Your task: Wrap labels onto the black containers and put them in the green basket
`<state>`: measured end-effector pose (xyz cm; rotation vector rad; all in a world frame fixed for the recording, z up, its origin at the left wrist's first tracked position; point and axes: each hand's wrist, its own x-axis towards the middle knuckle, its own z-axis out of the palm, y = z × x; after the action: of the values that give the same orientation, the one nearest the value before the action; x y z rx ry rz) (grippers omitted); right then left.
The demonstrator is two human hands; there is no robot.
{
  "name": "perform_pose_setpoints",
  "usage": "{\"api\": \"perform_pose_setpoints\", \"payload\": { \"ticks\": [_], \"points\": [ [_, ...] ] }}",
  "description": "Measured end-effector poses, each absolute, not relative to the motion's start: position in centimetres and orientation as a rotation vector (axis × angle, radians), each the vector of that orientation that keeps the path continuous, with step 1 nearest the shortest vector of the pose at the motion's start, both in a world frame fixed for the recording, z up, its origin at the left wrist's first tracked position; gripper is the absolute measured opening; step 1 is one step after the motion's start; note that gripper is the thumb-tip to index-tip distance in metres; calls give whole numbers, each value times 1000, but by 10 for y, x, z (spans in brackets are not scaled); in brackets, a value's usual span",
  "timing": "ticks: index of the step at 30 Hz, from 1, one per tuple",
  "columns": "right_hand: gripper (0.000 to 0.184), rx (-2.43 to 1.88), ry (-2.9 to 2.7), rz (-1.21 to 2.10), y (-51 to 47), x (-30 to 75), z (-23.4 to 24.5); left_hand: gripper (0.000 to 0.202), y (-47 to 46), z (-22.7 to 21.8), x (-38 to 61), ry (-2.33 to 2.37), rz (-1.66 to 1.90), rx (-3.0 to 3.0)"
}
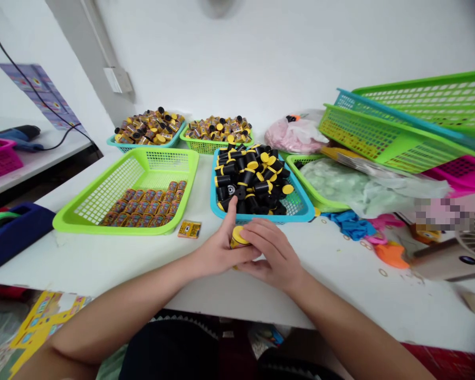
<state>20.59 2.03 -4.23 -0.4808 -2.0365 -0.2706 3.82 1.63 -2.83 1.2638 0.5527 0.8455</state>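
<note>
Both hands meet over the table, just in front of the blue basket (301, 216). Between them is a small canister with a yellow lid (238, 237), its body mostly covered by fingers. My left hand (217, 252) grips it from the left, thumb across the near side and index finger stretched forward. From the right, the fingers of my right hand (276, 254) wrap round it. Black canisters with yellow lids (257, 171) fill the blue basket in a loose heap. A small stack of printed yellow labels (189, 229) lies left of my hands.
A green basket (103, 230) at left holds rows of labelled canisters (146, 208). Two more heaped baskets (144, 128) (217, 129) stand by the wall. Bagged goods (336, 182), stacked baskets (380, 140) and a small fan (447, 253) are at right; a tape dispenser (13, 235) is at left.
</note>
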Motion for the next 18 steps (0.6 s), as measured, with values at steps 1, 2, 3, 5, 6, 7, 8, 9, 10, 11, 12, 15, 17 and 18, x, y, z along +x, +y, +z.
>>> {"api": "perform_pose_setpoints", "payload": {
  "ticks": [1,2,3,5,6,7,8,9,10,11,12,15,17,18],
  "points": [
    [52,-461,-2022,-255,20,206,-41,117,17,-28,37,517,822,1261],
    [52,-447,-2016,-244,20,206,-39,115,17,-28,36,490,804,1264],
    [51,-439,-2017,-247,19,206,-38,114,18,-28,36,478,795,1276],
    [50,-441,-2046,-296,19,208,-36,112,17,-28,37,506,807,1323],
    [49,-444,-2069,-338,18,208,-35,112,17,-28,37,545,828,1357],
    [47,-447,-2093,-379,18,209,-35,113,16,-29,39,600,856,1399],
    [45,-449,-2113,-415,19,210,-35,113,15,-29,40,662,890,1442],
    [44,-446,-2127,-440,19,211,-35,113,13,-29,42,722,926,1482],
    [43,-439,-2135,-454,19,212,-36,113,12,-28,43,775,960,1515],
    [43,-427,-2140,-457,20,212,-37,112,11,-28,44,811,992,1544],
    [43,-409,-2141,-449,20,212,-37,112,9,-27,45,826,1014,1567],
    [42,-354,-2124,-362,20,211,-38,112,8,-24,43,727,993,1573],
    [44,-323,-2102,-301,19,210,-38,111,9,-23,41,592,920,1528],
    [46,-311,-2089,-284,18,209,-37,110,11,-23,39,533,882,1507]
  ]
}}
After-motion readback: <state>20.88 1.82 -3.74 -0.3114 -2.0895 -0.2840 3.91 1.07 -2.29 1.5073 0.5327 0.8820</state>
